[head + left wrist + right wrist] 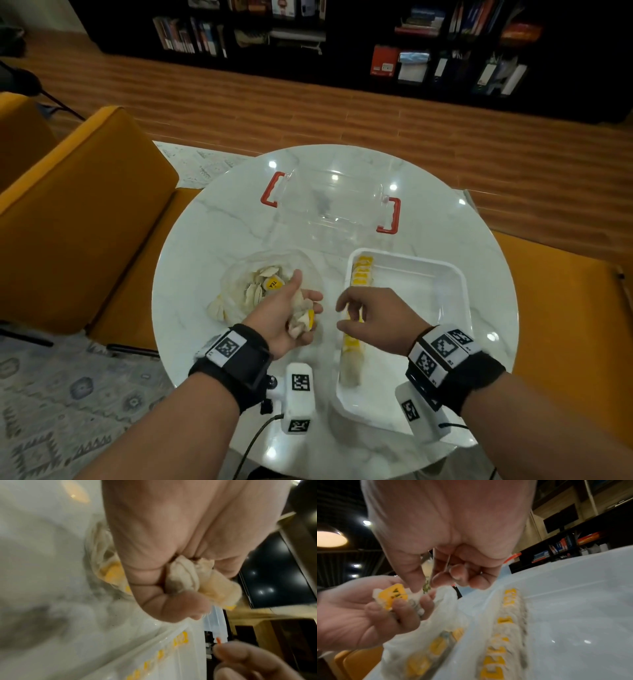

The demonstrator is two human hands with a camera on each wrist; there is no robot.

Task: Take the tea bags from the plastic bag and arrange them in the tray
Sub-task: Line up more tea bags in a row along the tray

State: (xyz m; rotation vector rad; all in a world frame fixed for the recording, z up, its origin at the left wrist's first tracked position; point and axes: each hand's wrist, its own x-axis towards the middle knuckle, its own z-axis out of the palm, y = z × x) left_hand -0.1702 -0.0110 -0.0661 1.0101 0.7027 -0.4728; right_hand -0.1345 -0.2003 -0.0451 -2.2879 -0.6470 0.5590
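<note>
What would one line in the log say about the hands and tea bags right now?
left hand: holds tea bags | right hand: fingers curled, grip unclear | tray: one row of bags along left wall | plastic bag: bags left

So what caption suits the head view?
Left hand holds yellow-tagged tea bags beside the white plastic tray.

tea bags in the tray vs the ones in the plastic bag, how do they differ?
Tea bags in the tray stand in a neat row along the white tray's left wall; tea bags in the plastic bag lie in a loose heap. Tray ones show yellow tags lined up; bag ones show mostly pale paper. Both share yellow tags.
</note>
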